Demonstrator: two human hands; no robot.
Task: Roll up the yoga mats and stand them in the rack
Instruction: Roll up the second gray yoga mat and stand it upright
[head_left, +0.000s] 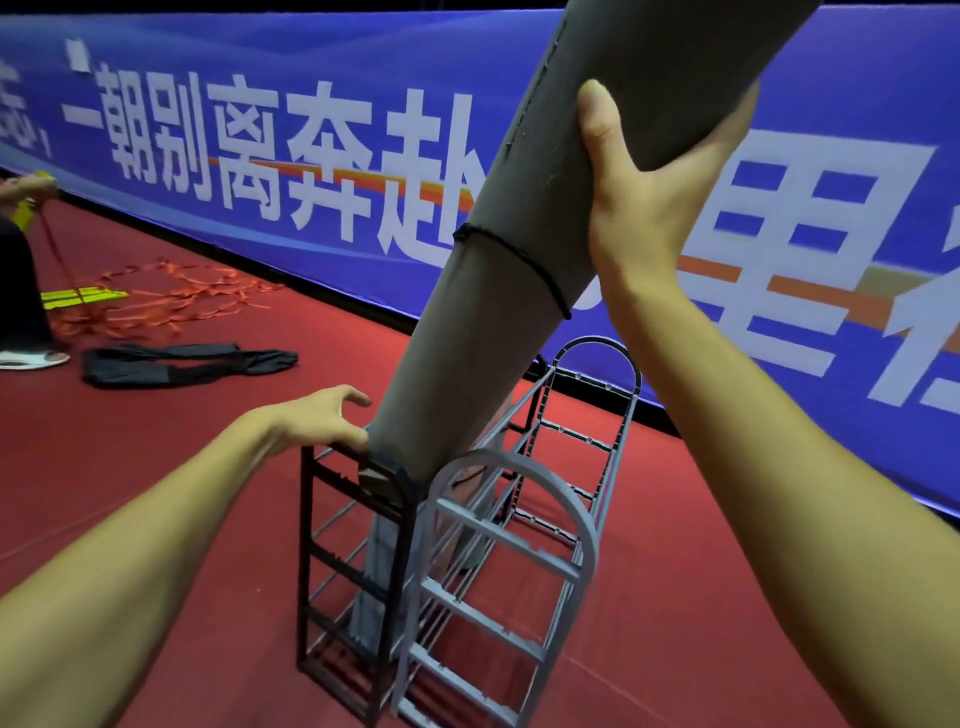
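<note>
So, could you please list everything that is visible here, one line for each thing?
rolled mat: one, grey, tilted, lower end inside the rack
cord: one, black, tied around the mat
rack: one, black and grey frames, on the red floor
banner: one, blue with white characters, along the back
straps: a tangle, red, floor at far left
bag: one, black, flat on the floor
another person: partly seen, left edge
left hand: on the rack's top edge
right hand: fingers round the mat
</note>
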